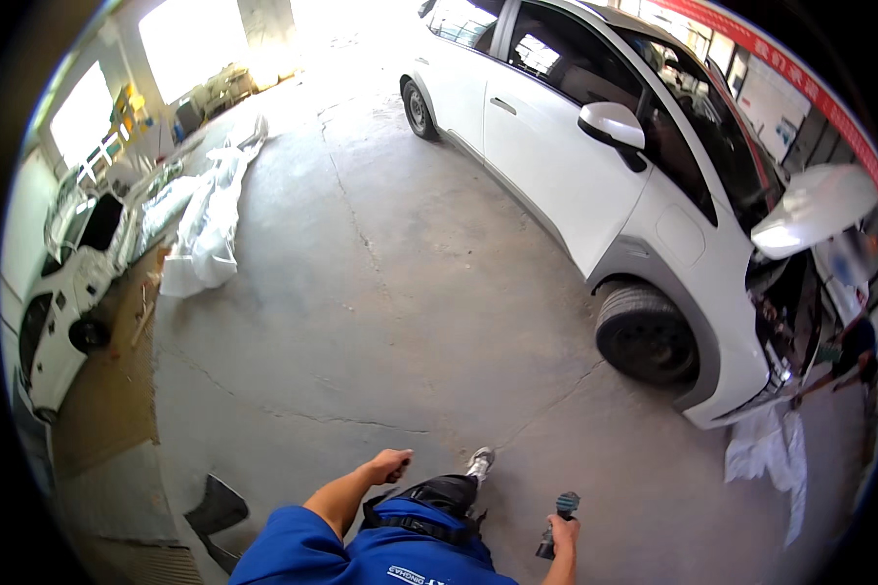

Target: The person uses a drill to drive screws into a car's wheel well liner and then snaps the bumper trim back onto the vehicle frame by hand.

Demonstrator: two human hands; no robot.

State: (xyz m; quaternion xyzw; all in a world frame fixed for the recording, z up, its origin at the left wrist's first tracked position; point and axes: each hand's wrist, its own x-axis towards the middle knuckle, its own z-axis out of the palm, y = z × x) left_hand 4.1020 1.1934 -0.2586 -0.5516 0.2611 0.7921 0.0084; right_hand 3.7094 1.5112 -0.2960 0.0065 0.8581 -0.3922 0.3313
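Observation:
My right hand [564,532] is wrapped round the grip of a dark, compact cordless power tool [567,503] with a teal-grey body. It hangs low beside my right leg, over the concrete floor. In front of my waist, my left hand [390,466] is curled closed; whether anything small sits inside cannot be made out. Neither hand touches the white car [556,146], which stands ahead and to the right. Its front wheel [647,334] is turned, and its front end is opened up with inner parts showing.
A white body shell [63,322] stands on the left. Plastic sheeting [208,224] lies near it. A dark curved panel [215,507] rests on the floor to my lower left. White sheeting [769,458] hangs at the car's front, where another person [857,349] is partly visible.

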